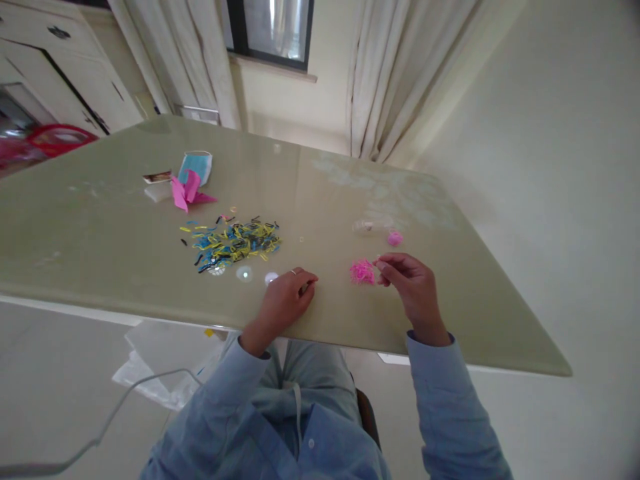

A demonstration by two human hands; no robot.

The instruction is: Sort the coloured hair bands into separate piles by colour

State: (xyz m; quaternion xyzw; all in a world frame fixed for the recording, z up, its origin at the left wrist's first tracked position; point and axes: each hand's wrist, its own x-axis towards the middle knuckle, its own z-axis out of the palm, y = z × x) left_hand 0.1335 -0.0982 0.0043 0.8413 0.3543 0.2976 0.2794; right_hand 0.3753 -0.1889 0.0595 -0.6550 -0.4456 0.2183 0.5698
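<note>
My right hand [407, 283] is at the right edge of a small pile of thin pink strands [362, 271], perhaps tiny elastic bands. Thumb and forefinger are pinched together there; whatever lies between them is too small to make out. A smaller pink clump [395, 238] sits just beyond that hand. My left hand [290, 293] rests on the table near its front edge, fingers curled in and nothing visible in them. To its upper left spreads a loose heap of short yellow, blue and black pieces [237, 243].
Behind the pink pile lies a clear plastic bag [369, 227]. A blue face mask [196, 167], a folded pink paper shape [189, 191] and a small white block [158, 192] lie at the back left. The glossy table [320, 193] ends close to my body.
</note>
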